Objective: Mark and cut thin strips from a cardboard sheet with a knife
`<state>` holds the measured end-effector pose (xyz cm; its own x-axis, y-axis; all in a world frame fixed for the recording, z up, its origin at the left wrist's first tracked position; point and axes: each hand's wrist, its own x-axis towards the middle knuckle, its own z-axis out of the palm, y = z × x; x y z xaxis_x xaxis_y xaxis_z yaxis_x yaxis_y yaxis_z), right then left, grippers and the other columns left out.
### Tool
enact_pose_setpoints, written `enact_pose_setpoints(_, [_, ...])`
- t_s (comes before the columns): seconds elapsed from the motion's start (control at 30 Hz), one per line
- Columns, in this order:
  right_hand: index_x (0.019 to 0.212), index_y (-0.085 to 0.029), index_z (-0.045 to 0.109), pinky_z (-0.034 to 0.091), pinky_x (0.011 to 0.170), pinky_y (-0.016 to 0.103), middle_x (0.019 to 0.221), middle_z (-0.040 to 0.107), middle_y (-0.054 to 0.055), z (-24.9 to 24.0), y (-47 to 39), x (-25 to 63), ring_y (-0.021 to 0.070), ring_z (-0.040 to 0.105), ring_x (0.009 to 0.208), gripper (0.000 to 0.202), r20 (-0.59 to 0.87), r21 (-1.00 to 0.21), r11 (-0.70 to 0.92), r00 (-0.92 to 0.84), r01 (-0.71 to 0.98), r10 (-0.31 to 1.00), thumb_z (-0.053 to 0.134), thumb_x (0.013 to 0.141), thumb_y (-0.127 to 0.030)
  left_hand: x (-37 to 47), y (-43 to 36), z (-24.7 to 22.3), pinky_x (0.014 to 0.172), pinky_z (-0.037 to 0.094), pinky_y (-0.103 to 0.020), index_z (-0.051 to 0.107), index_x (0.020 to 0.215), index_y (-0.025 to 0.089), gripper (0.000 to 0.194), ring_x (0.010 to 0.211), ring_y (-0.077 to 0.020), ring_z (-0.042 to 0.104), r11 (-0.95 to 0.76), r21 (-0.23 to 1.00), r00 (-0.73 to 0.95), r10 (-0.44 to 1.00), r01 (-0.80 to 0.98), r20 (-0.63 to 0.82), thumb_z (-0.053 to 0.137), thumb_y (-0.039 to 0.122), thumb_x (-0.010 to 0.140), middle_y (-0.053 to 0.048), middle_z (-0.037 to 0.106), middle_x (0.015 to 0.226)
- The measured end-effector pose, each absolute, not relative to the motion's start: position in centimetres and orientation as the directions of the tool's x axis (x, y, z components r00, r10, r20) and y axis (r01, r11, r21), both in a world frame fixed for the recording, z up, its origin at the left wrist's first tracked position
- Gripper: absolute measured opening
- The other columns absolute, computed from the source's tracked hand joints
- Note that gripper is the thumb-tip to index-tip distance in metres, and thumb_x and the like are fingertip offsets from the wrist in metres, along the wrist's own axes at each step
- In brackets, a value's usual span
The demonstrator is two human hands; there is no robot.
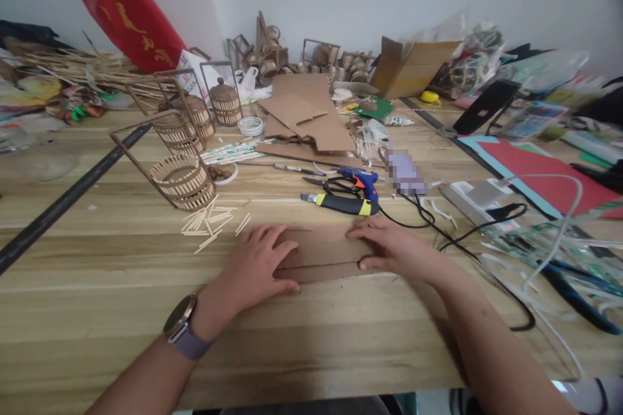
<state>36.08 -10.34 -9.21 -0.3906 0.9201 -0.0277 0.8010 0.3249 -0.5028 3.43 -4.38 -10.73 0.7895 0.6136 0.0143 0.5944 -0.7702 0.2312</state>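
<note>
A flat piece of brown cardboard [324, 248] lies on the table in front of me, with a dark line running along its lower part. My left hand [265, 262] rests on its left end, fingers spread and thumb apart. On the right end lies my right hand [389, 249], its fingers stretched over the cardboard and its thumb apart near the dark line. Just beyond the cardboard are a yellow-and-black utility knife [343, 203], black scissors [338, 186] and a blue glue gun [365, 181]. Short wooden sticks [209, 224] are scattered beyond my left hand.
A small handled stick basket [182, 180] stands at left, with several similar ones behind. Larger cardboard sheets [311, 117] lie farther back beside a tape roll [250, 126]. Black cables [472, 253] and a power strip [479, 204] occupy the right side. An open carton [411, 68] stands behind.
</note>
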Motion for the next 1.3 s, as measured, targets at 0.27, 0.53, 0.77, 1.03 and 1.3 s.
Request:
enact_pose_setpoints(0.27, [0.122,-0.022,0.071,0.049,0.099,0.045,0.118,0.067,0.013,-9.3,-10.4,36.9,0.0304,0.06,0.114,0.048,-0.051,-0.542,0.304,-0.392,0.784,0.918,0.074,0.084,-0.051,2.4,-3.4,-10.0,0.105,0.046,-0.049,0.069,0.128,0.018,0.051,0.121,-0.0324,0.054,-0.785,0.299,0.805,0.588,0.543,0.083,0.073,0.052,0.09,-0.014,0.061,0.13])
enact_pose_setpoints(0.53, [0.115,-0.025,0.072,0.049,0.097,0.046,0.115,0.067,0.011,-8.8,-10.6,37.1,0.0307,0.059,0.113,0.04,-0.087,-0.545,0.251,-0.352,0.8,0.932,0.075,0.083,-0.047,2.3,-3.7,-8.8,0.086,0.05,-0.037,0.072,0.12,0.02,0.039,0.1,-0.0257,0.061,-0.766,0.317,0.818,0.572,0.56,-0.064,0.079,0.038,0.086,-0.006,0.064,0.107])
enact_pose_setpoints(0.77, [0.118,-0.023,0.068,0.047,0.101,0.046,0.121,0.064,0.012,-7.8,-11.4,36.5,0.0308,0.056,0.117,0.052,-0.143,-0.532,0.25,-0.377,0.809,0.915,0.082,0.076,-0.05,1.2,-3.5,-9.3,0.095,0.048,-0.041,0.071,0.126,0.026,0.053,0.111,-0.0286,0.056,-0.741,0.33,0.793,0.607,0.585,-0.043,0.087,0.037,0.076,-0.005,0.061,0.112])
enact_pose_setpoints(1.03, [0.121,-0.025,0.067,0.046,0.105,0.048,0.126,0.061,0.012,-8.4,-11.3,37.3,0.0311,0.054,0.123,0.048,-0.14,-0.489,0.207,-0.31,0.848,0.94,0.079,0.076,-0.035,2.8,-4.7,-8.8,0.099,0.048,-0.047,0.069,0.13,0.021,0.053,0.114,-0.0318,0.054,-0.713,0.275,0.756,0.648,0.645,-0.095,0.085,0.031,0.08,-0.01,0.061,0.119])
enact_pose_setpoints(1.3, [0.125,-0.023,0.069,0.048,0.104,0.054,0.126,0.064,0.016,-9.2,-10.7,39.3,0.0339,0.059,0.119,0.055,-0.079,-0.479,0.267,-0.344,0.836,0.936,0.075,0.08,-0.052,1.3,-2.4,-8.8,0.104,0.045,-0.041,0.067,0.129,0.022,0.04,0.119,-0.0267,0.056,-0.742,0.435,0.843,0.532,0.51,-0.081,0.074,0.029,0.091,-0.007,0.063,0.128])
